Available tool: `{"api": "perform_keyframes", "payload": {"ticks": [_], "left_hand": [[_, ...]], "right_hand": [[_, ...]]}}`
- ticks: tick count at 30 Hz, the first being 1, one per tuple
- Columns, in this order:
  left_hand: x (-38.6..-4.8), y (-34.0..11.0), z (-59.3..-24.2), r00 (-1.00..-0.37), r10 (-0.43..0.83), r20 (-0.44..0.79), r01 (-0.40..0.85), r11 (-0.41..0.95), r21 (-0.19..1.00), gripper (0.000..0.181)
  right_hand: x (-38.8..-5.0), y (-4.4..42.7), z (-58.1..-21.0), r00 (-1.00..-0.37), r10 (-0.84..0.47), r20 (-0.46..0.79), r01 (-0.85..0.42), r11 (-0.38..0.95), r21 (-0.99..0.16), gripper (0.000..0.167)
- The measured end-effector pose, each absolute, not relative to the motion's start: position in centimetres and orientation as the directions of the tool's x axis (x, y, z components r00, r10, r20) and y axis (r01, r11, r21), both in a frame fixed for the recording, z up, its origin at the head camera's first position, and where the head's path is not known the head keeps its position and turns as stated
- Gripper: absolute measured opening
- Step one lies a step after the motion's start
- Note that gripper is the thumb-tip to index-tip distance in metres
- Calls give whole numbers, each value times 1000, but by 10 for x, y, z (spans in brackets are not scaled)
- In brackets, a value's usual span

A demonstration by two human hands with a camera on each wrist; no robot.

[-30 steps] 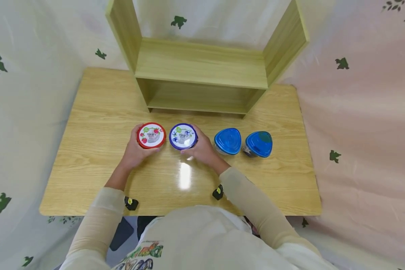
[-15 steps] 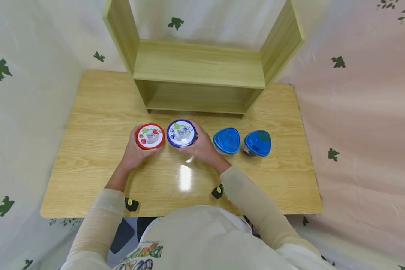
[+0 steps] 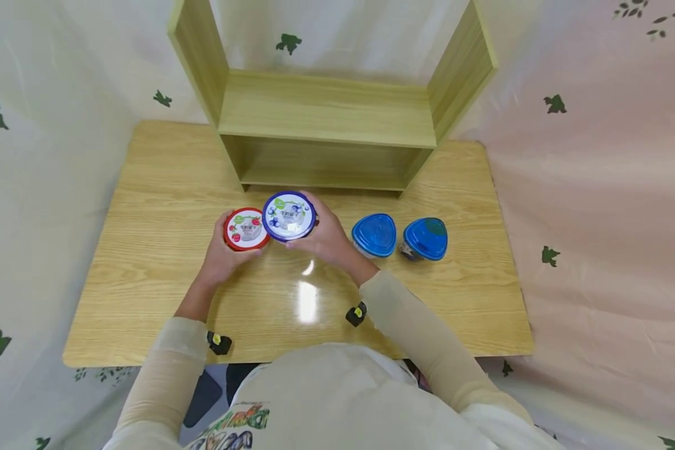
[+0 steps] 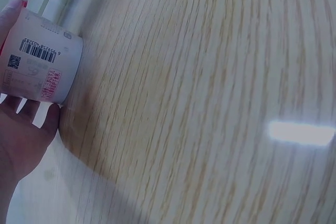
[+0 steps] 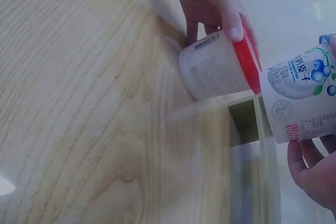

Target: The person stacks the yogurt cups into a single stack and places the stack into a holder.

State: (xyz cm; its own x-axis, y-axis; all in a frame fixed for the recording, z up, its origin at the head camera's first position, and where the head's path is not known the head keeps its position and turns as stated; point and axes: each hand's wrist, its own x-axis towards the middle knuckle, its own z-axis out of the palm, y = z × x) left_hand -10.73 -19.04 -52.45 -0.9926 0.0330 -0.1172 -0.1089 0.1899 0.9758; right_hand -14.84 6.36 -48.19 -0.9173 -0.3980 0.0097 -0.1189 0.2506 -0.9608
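Observation:
My left hand [image 3: 223,253] grips a round tub with a red-rimmed lid [image 3: 246,229], white with raspberry pictures on top. In the left wrist view this red-lidded tub [image 4: 44,56] stands on the wooden table, fingers and thumb round its side. My right hand [image 3: 327,234] holds a similar tub with a blue-purple lid [image 3: 289,216] and blueberry pictures. It is raised off the table and overlaps the right edge of the red lid in the head view. The right wrist view shows the blueberry tub [image 5: 302,95] held up beside the red-lidded tub [image 5: 218,66].
Two containers with blue rounded-triangular lids, a left one [image 3: 374,235] and a right one [image 3: 425,239], stand right of my right hand. A wooden shelf unit [image 3: 326,112] stands behind the tubs. Small black objects [image 3: 219,342] are by my wrists near the front edge.
My right hand has lifted the blueberry tub off the table and moved it left and away from me, toward the red-lidded tub. The left hand stays nearly still on its tub.

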Motion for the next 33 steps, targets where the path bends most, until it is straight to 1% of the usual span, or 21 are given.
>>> {"api": "perform_keyframes", "payload": {"ticks": [10,14,20,28,33], "left_hand": [[-109,-193,-529,-988,50,-148,-138,177,975,111],[-109,-194,-530,-989,47,-142,-133,165,977,110],[-109,-194,-533,-988,61,-143,-132,148,980,107],[-111,-194,-539,-994,94,-64,-57,74,996,109],[-111,-195,-541,-995,89,-34,-29,62,998,111]], "right_hand": [[-158,41,-474,-895,-442,62,-167,203,-965,109],[-161,29,-471,-879,-466,95,-186,152,-971,108],[-163,15,-469,-862,-494,116,-216,151,-965,109],[-163,-1,-474,-848,-513,136,-251,161,-955,109],[-163,-9,-476,-853,-511,107,-238,200,-950,110]]}}
